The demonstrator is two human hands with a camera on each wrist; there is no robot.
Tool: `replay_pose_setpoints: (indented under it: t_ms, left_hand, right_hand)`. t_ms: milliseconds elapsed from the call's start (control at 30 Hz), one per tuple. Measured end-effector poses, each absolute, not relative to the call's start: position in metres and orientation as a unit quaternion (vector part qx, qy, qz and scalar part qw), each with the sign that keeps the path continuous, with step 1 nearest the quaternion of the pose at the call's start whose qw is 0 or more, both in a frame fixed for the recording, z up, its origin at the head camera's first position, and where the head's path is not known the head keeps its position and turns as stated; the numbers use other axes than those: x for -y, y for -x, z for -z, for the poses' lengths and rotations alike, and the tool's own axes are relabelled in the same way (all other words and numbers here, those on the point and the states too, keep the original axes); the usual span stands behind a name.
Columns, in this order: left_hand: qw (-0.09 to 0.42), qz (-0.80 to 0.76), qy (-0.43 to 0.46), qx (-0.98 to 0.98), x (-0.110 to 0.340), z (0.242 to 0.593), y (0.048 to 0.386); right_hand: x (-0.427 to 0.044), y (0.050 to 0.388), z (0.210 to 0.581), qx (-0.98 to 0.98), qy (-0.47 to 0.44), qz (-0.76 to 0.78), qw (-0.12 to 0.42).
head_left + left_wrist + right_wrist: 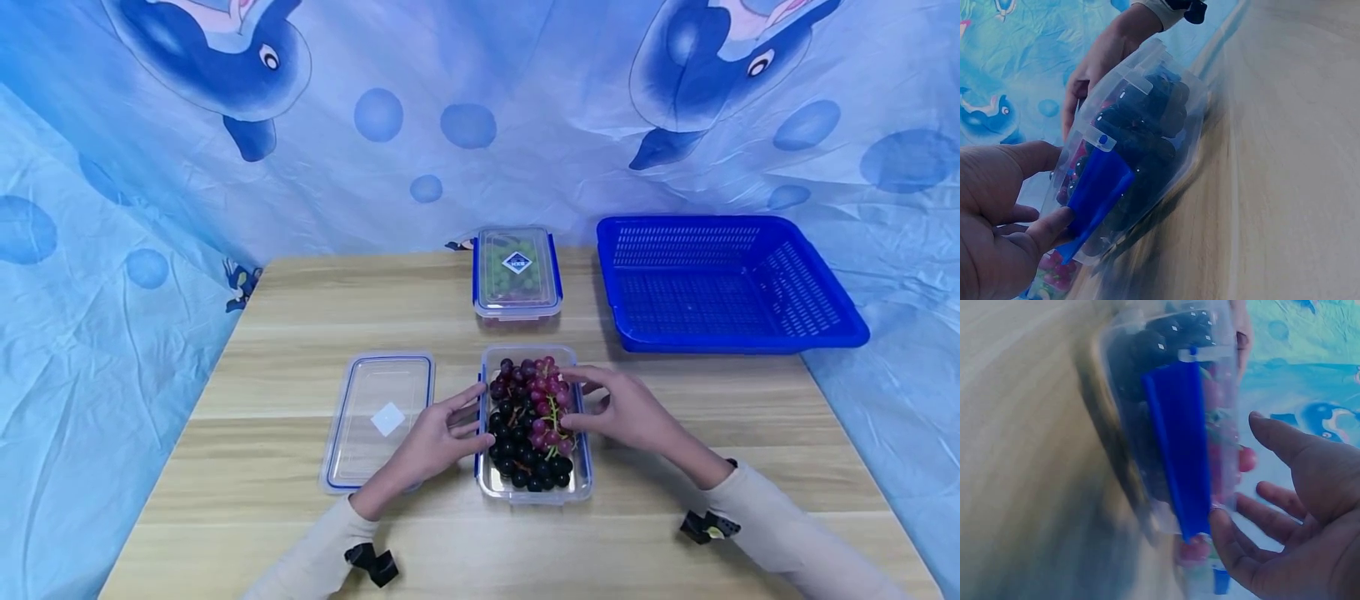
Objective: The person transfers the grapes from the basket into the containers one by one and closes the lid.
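Note:
A clear plastic food container [495,490] stands uncovered on the wooden table, filled with black grapes [517,450] and red grapes [553,392] on green stems. My left hand [441,442] is at its left side, with the thumb at the rim and a fingertip against the blue side clip [1099,194]. On the opposite side is my right hand [628,408], fingers spread and loosely bent near the red grapes. In the right wrist view one fingertip touches the other blue clip [1179,444], while the thumb stands apart from the wall.
Left of the container lies a clear lid [390,379] with a blue seal, partly behind my left hand. A closed container of green grapes [517,292] stands farther back. At the back right is a blue plastic basket [675,308]. A dolphin-print sheet [450,192] hangs behind the table.

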State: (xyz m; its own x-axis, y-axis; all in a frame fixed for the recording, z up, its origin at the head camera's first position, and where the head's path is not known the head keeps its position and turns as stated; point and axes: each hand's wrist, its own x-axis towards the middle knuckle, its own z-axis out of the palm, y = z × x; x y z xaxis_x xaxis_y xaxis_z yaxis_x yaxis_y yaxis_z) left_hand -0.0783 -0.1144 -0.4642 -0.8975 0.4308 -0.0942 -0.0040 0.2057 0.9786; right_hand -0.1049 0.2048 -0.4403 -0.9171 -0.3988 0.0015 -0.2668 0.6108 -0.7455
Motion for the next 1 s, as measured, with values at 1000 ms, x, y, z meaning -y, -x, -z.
replay_pose_setpoints:
  t_ms: [1000]
  left_hand:
    - [-0.023, -0.443, -0.101, -0.891, 0.271, 0.438, 0.1]
  right_hand:
    - [-0.07, 0.117, 0.413, -0.716, 0.208, 0.631, 0.216]
